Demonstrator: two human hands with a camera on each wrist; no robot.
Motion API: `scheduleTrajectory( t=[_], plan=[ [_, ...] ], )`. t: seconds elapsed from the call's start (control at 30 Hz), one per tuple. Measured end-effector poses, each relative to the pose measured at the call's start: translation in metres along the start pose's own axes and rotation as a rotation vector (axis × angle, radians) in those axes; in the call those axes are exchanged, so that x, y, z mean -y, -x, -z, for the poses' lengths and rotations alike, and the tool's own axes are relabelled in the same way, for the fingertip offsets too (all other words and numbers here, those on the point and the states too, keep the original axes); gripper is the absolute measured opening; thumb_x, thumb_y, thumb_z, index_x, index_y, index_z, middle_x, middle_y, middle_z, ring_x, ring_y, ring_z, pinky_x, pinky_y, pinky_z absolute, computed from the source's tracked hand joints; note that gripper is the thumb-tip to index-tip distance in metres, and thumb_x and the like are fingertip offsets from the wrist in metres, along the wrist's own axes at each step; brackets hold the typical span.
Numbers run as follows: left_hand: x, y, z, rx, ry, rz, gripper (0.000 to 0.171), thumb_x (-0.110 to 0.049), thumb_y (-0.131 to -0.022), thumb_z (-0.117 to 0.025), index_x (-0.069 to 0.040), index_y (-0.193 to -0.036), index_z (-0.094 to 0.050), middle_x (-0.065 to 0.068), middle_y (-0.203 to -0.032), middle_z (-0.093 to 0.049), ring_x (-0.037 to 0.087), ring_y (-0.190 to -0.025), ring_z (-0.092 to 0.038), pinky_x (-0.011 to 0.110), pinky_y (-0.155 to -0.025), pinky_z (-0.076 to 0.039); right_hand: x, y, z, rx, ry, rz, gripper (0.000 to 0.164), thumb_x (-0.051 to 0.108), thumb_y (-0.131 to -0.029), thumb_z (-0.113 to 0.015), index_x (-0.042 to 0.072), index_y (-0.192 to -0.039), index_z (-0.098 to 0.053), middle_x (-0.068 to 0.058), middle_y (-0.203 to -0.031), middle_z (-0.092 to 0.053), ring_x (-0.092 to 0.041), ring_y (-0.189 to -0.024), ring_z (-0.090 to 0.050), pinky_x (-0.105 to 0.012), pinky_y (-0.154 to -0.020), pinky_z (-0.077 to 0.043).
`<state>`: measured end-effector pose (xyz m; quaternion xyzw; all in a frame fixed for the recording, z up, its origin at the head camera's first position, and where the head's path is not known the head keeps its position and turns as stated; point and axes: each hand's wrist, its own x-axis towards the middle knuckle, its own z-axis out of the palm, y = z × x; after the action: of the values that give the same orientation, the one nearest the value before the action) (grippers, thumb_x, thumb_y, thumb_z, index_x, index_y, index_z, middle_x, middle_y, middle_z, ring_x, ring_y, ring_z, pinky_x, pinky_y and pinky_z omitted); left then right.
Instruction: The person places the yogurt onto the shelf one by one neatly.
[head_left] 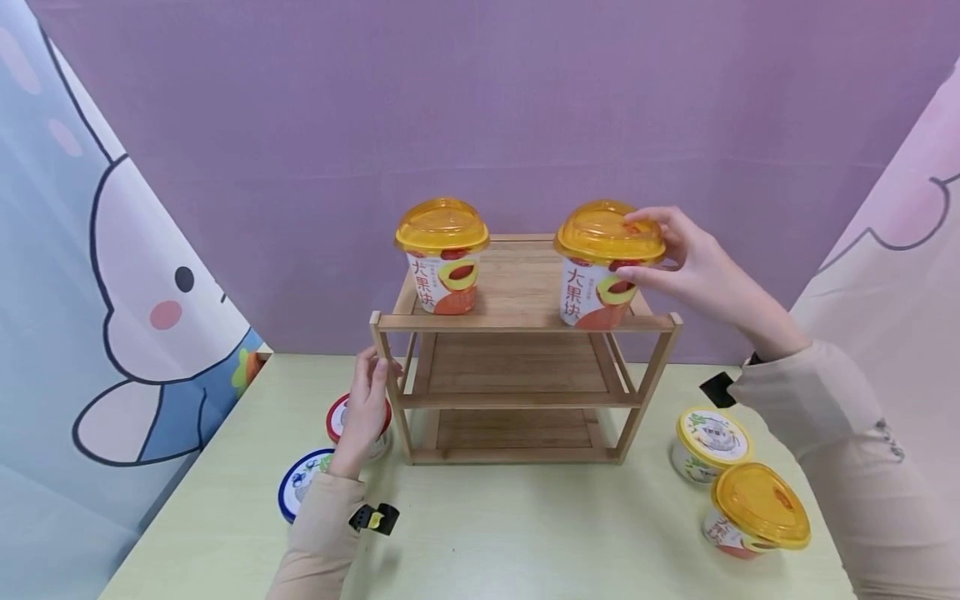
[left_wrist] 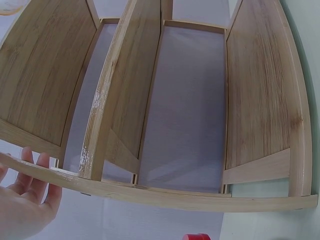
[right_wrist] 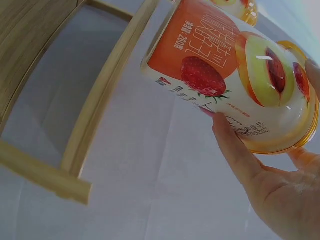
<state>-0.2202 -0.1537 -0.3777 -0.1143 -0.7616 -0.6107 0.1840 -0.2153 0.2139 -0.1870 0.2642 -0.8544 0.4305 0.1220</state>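
Note:
A three-tier wooden rack (head_left: 517, 400) stands on the table. My left hand (head_left: 365, 408) holds its left front post; in the left wrist view the fingers (left_wrist: 37, 187) reach behind the wooden bar. At the rack's top right, my right hand (head_left: 686, 258) grips a yogurt cup (head_left: 592, 292) with a domed orange lid, thumb and fingers around the lid and upper side. The right wrist view shows this cup's fruit-printed side (right_wrist: 225, 75); I cannot tell whether its base touches the shelf. A matching yogurt cup (head_left: 446, 279) stands at the top tier's left.
Left of the rack, a red-rimmed tub (head_left: 339, 417) and a blue-rimmed tub (head_left: 300, 482) stand partly behind the left arm. On the right are a yellow-rimmed tub (head_left: 712, 437) and another orange-lidded cup (head_left: 761, 508). A purple cloth (head_left: 480, 108) hangs behind the rack.

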Motion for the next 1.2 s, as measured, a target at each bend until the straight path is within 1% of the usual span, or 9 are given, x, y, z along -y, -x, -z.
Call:
scheduleTrajectory(
  t=[0.1,0.2,0.33,0.47,0.7,0.9,1.1,1.2],
  plan=[
    [0.001,-0.001,0.0,-0.009,-0.003,-0.028,0.034,-0.022,-0.097,-0.032,-0.001,-0.124,-0.033,0.014,-0.094,-0.049,0.029,-0.095,-0.049,0.044,-0.085,-0.038,-0.004,-0.005,0.003,0.0,0.016,-0.024,0.05,0.01,-0.081,-0.063,0.008,-0.124,-0.037,-0.021,-0.11,-0.053,-0.005,-0.079,-0.06,-0.016,-0.068,-0.047],
    [0.001,0.0,0.0,-0.011,-0.004,-0.024,0.035,-0.024,-0.097,-0.032,-0.002,-0.125,-0.033,0.012,-0.094,-0.049,0.029,-0.095,-0.049,0.044,-0.085,-0.038,-0.008,-0.008,0.005,0.008,0.015,-0.046,0.051,0.011,-0.081,-0.063,0.009,-0.124,-0.037,-0.021,-0.11,-0.053,-0.007,-0.077,-0.061,-0.016,-0.068,-0.047],
    [0.0,0.0,0.0,-0.008,0.005,-0.02,0.035,-0.024,-0.097,-0.033,-0.003,-0.125,-0.033,0.013,-0.095,-0.048,0.03,-0.096,-0.049,0.045,-0.086,-0.037,-0.012,-0.013,0.007,0.028,0.02,-0.022,0.05,0.008,-0.081,-0.063,0.006,-0.124,-0.036,-0.02,-0.109,-0.052,-0.008,-0.077,-0.06,-0.016,-0.068,-0.047],
    [0.0,0.0,0.0,-0.005,0.0,-0.018,0.034,-0.023,-0.097,-0.032,-0.002,-0.125,-0.032,0.014,-0.095,-0.048,0.03,-0.096,-0.048,0.045,-0.086,-0.037,-0.015,-0.016,0.008,0.046,0.042,-0.008,0.052,0.008,-0.081,-0.063,0.005,-0.124,-0.035,-0.019,-0.11,-0.051,-0.007,-0.079,-0.058,-0.015,-0.068,-0.046],
    [0.0,0.0,0.0,-0.007,-0.005,-0.022,0.035,-0.022,-0.097,-0.032,0.0,-0.125,-0.032,0.013,-0.095,-0.048,0.03,-0.096,-0.048,0.045,-0.086,-0.037,-0.021,-0.02,0.008,0.047,0.043,0.001,0.05,0.008,-0.081,-0.063,0.004,-0.123,-0.035,-0.017,-0.109,-0.052,-0.007,-0.085,-0.055,-0.014,-0.07,-0.045],
    [0.001,0.0,0.0,-0.008,-0.005,-0.012,0.034,-0.022,-0.097,-0.032,-0.003,-0.124,-0.033,0.015,-0.095,-0.048,0.028,-0.095,-0.048,0.044,-0.085,-0.037,-0.025,-0.021,0.007,0.054,0.033,0.013,0.05,0.007,-0.082,-0.062,0.003,-0.123,-0.034,-0.016,-0.108,-0.052,-0.006,-0.087,-0.055,-0.013,-0.072,-0.045],
    [0.001,0.0,0.0,-0.019,-0.005,-0.012,0.032,-0.022,-0.097,-0.033,-0.004,-0.124,-0.035,0.01,-0.093,-0.05,0.027,-0.094,-0.049,0.04,-0.083,-0.038,-0.028,-0.022,0.007,0.057,0.035,0.002,0.049,0.008,-0.082,-0.061,0.003,-0.123,-0.034,-0.017,-0.109,-0.052,-0.005,-0.088,-0.055,-0.013,-0.072,-0.044],
    [0.001,-0.001,0.0,-0.018,-0.002,-0.019,0.033,-0.021,-0.097,-0.033,-0.003,-0.124,-0.034,0.011,-0.092,-0.05,0.027,-0.094,-0.049,0.04,-0.083,-0.038,-0.028,-0.022,0.008,0.057,0.027,-0.007,0.049,0.008,-0.083,-0.061,0.003,-0.123,-0.034,-0.018,-0.109,-0.052,-0.005,-0.087,-0.055,-0.013,-0.072,-0.044]
  ],
)
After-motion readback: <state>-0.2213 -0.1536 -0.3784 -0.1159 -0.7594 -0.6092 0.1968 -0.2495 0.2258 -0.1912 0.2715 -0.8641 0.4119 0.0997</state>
